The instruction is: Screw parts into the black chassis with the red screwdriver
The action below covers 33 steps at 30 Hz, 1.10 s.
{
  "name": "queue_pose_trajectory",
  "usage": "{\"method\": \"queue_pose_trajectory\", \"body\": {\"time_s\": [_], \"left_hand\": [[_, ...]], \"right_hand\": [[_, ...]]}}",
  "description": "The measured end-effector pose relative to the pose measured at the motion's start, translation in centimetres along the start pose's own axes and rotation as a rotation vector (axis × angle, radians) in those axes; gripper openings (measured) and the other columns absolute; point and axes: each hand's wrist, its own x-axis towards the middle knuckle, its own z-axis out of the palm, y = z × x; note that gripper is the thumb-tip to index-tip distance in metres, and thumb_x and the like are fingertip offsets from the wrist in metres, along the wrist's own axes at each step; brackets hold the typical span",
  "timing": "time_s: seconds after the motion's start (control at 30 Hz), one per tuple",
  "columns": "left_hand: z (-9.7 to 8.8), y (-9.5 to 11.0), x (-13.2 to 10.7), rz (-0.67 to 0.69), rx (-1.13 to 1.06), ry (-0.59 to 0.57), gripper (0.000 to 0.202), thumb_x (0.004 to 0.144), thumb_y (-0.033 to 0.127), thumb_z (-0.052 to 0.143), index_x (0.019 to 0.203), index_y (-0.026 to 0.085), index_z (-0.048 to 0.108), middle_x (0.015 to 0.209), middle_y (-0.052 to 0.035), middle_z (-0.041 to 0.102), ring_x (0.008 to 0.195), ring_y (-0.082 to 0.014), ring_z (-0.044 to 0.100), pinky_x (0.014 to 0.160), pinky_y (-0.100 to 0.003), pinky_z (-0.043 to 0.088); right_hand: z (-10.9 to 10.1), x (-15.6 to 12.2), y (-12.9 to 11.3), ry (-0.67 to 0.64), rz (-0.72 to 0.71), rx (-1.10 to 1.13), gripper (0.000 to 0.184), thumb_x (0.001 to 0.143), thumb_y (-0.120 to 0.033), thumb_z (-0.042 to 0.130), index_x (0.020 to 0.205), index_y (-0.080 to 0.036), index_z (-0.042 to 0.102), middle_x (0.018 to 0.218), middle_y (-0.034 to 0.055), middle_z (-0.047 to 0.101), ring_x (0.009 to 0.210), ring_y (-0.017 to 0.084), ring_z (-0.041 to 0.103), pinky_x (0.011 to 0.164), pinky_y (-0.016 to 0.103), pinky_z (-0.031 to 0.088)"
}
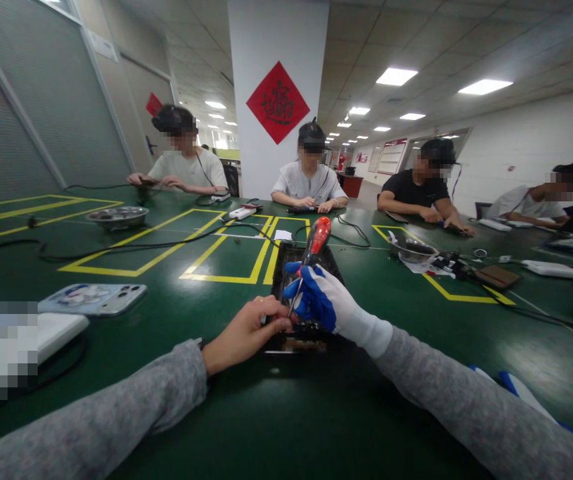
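The right hand [324, 301], in a white glove with blue fingers, is closed around a red-handled screwdriver [315, 245], held tilted with its tip down on a black device [300, 293] lying on the green tabletop [176, 320]. The bare left hand [244, 331] is pressed with curled fingers against the device's near left edge. A phone [94, 298] is seen well to the left; a metal bowl [411, 251] stands farther right, with co-workers seated across.

screwdriver [314, 250]: red-black handle, tilted, tip down | black device [300, 293]: flat on table
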Motion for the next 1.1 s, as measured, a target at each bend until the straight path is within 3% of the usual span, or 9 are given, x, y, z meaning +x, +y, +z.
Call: {"method": "queue_pose_trajectory", "body": {"time_s": [0.13, 0.43, 0.67, 0.9, 1.1], "left_hand": [[-0.02, 0.04, 0.03, 0.022, 0.008, -0.026, 0.024, 0.088, 0.030, 0.044, 0.083, 0.017, 0.064, 0.080, -0.0013, 0.063, 0.079, -0.0139, 0.053, 0.077, -0.027, 0.037], [0.37, -0.35, -0.12, -0.041, 0.021, 0.040, 0.021, 0.081, 0.036, 0.055, 0.078, 0.016, 0.060, 0.075, 0.0009, 0.057, 0.072, -0.0124, 0.051, 0.071, -0.026, 0.038], [0.03, -0.38, -0.01, 0.037, 0.021, -0.003, 0.022, 0.087, 0.030, 0.046, 0.083, 0.016, 0.063, 0.078, -0.0015, 0.062, 0.077, -0.0138, 0.054, 0.076, -0.028, 0.037], [0.10, -0.20, -0.11, -0.019, 0.014, 0.042, 0.018, 0.083, 0.033, 0.053, 0.084, 0.018, 0.062, 0.081, -0.0001, 0.061, 0.076, -0.0129, 0.052, 0.074, -0.026, 0.038], [0.26, -0.29, -0.05, 0.002, -0.005, 0.058, 0.019, 0.082, 0.033, 0.054, 0.077, 0.016, 0.062, 0.076, -0.0003, 0.060, 0.073, -0.0126, 0.052, 0.072, -0.026, 0.038]], "right_hand": [[0.17, -0.14, -0.31, -0.020, 0.047, 0.019, 0.035, 0.084, -0.039, 0.049, 0.110, -0.016, 0.053, 0.072, 0.0029, 0.065, 0.051, 0.012, 0.061, 0.046, 0.024, 0.049], [0.26, -0.38, -0.04, -0.013, -0.051, -0.018, 0.041, 0.081, -0.043, 0.054, 0.112, -0.017, 0.053, 0.069, 0.0016, 0.064, 0.048, 0.009, 0.057, 0.044, 0.020, 0.046], [0.08, 0.03, -0.20, -0.060, 0.063, 0.024, 0.042, 0.082, -0.041, 0.052, 0.113, -0.014, 0.052, 0.074, 0.0043, 0.065, 0.052, 0.011, 0.060, 0.047, 0.023, 0.049], [0.18, -0.35, -0.32, -0.064, -0.018, -0.022, 0.037, 0.083, -0.037, 0.052, 0.113, -0.016, 0.052, 0.078, 0.0042, 0.066, 0.054, 0.010, 0.059, 0.049, 0.021, 0.048], [0.07, -0.24, 0.03, -0.088, -0.010, 0.004, 0.045, 0.082, -0.044, 0.052, 0.118, -0.018, 0.048, 0.075, 0.0030, 0.066, 0.050, 0.010, 0.058, 0.045, 0.021, 0.047]]}}
